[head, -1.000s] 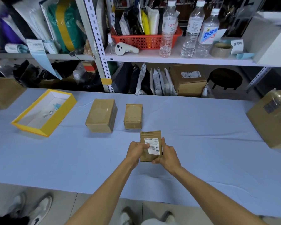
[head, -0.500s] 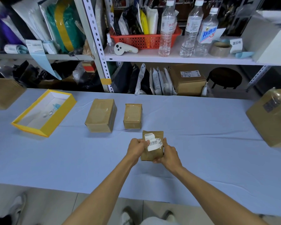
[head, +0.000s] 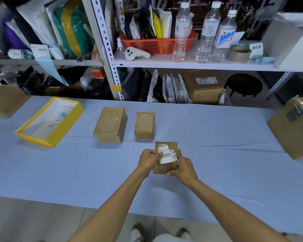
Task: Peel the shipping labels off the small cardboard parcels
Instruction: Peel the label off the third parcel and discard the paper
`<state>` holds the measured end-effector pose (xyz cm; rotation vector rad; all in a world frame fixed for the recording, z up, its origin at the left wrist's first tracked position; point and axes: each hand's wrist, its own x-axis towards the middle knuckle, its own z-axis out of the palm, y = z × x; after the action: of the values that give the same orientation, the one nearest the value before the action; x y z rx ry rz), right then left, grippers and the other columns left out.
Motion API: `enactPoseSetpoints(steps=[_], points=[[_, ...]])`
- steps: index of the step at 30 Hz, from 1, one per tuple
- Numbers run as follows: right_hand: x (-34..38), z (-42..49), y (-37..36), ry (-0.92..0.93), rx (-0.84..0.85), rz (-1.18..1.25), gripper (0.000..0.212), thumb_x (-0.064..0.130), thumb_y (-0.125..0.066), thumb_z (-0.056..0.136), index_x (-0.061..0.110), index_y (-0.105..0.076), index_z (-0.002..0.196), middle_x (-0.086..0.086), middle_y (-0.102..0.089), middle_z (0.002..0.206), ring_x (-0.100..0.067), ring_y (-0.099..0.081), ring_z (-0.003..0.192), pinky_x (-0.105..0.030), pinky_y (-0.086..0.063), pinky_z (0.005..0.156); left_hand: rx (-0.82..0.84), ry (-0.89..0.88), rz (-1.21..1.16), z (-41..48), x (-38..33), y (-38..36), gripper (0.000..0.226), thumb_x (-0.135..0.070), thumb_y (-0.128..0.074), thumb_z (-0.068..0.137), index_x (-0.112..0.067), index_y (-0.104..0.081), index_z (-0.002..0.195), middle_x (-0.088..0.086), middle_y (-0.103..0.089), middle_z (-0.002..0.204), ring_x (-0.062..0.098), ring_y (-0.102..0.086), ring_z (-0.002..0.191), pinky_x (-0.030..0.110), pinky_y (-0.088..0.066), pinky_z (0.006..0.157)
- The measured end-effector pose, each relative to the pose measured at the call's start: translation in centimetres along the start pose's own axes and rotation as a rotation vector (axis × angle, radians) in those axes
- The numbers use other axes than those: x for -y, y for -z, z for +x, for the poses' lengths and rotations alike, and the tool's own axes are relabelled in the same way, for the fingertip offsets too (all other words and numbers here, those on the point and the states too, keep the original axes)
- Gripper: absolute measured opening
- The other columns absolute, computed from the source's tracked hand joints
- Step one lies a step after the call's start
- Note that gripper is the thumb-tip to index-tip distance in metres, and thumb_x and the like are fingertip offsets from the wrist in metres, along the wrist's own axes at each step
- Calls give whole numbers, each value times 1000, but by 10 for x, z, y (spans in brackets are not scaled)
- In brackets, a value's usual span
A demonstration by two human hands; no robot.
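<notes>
Small parcel (head: pixel 165 165) sits on the bench (head: pixel 217 154), dead centre in front of the person, between both hands. Its long axis runs away from the body.

Right hand (head: pixel 183 165) is wrapped round the parcel's right side and near corner, clamping it down. Left hand (head: pixel 150 158) has fingers closed in a pinch on the left edge of the shipping label (head: pixel 167 154).

The label looks partly lifted on the left and top. Its right part appears stuck near the right thumb. So the peel should run left to right, toward the holding hand. The left hand does the pulling, since it is the one on the free edge.

Readable on the label: a barcode, "42/42", "MX", "03". The digits under the barcode are too small to trust.

Two more parcels, a bigger one (head: pixel 110 127) and a smaller one (head: pixel 144 125), stand further back. I see no labels on their tops.

Shelf behind: a bottle (head: pixel 223 34) reading 补水啦 and a card (head: pixel 256 48) reading 退回件.
</notes>
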<state>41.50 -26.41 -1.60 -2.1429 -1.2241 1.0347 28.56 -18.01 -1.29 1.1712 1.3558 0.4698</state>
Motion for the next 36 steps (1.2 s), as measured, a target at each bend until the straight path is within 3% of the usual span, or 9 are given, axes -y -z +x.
enactPoseSetpoints(steps=[2, 4, 8, 16, 21, 25, 30, 33, 36], points=[[1, 0, 1, 1, 0, -3, 93, 10, -86, 60, 10, -35, 138, -1, -65, 113, -19, -59, 98, -23, -51, 68, -10, 10, 8, -2, -1, 1, 16, -22, -64, 90, -11, -57, 80, 10, -70, 109, 25, -67, 100, 27, -52, 68], [0, 1, 2, -1, -5, -4, 85, 11, -87, 56, 14, -42, 129, 0, -67, 112, -21, -62, 99, -31, -57, 75, -23, 23, 18, -4, -2, 2, 16, -23, -62, 91, -12, -54, 84, 10, -66, 112, 27, -65, 104, 23, -50, 64], [1, 1, 3, 15, -12, -7, 76, 14, -87, 53, 18, -48, 118, 2, -69, 108, -23, -64, 99, -36, -56, 80, -13, 25, 7, -5, -1, 7, 14, -16, -62, 91, -15, -50, 83, 12, -63, 116, 28, -63, 108, 28, -54, 73], [4, 0, 5, 44, -17, 1, 80, 17, -87, 51, 20, -48, 120, 0, -69, 109, -25, -64, 98, -40, -56, 81, -15, -19, 15, -4, 5, 12, 14, -10, -65, 88, -12, -52, 94, 10, -60, 117, 27, -62, 107, 39, -56, 86], [3, -2, 6, 53, -34, 44, 87, 13, -89, 53, 18, -47, 128, -1, -66, 118, -25, -62, 106, -38, -54, 87, -38, -84, -18, -6, 8, 14, 37, -6, -69, 83, -15, -45, 109, 9, -56, 120, 26, -61, 106, 47, -56, 88], [0, -6, 6, 47, -42, 93, 94, 5, -88, 53, 18, -44, 136, -2, -63, 124, -24, -62, 107, -33, -53, 85, -41, -100, -128, -10, 11, 14, 52, 1, -65, 83, -21, -41, 124, 10, -55, 121, 30, -64, 98, 40, -59, 78], [-1, -7, 3, 48, -44, 97, 99, 4, -88, 54, 19, -41, 139, -3, -60, 129, -25, -61, 110, -35, -54, 87, -99, -76, -108, -8, 20, 14, 65, -7, -71, 81, -30, -39, 133, 4, -49, 122, 21, -51, 109, 35, -47, 90], [-2, -9, 4, 56, -42, 114, 99, 4, -87, 55, 20, -40, 140, -2, -59, 130, -24, -61, 109, -35, -55, 85, 16, -46, -110, -12, 25, 13, 81, -7, -74, 79, -37, -29, 139, 8, -48, 126, 23, -48, 116, 44, -48, 99], [-4, -11, 3, 59, -46, 151, 87, 16, -86, 64, 22, -42, 138, -1, -59, 129, -23, -64, 104, -36, -57, 83, 51, -83, -71, -17, 25, 8, 84, -9, -72, 80, -42, -23, 140, 11, -55, 122, 24, -57, 113, 50, -53, 92]])
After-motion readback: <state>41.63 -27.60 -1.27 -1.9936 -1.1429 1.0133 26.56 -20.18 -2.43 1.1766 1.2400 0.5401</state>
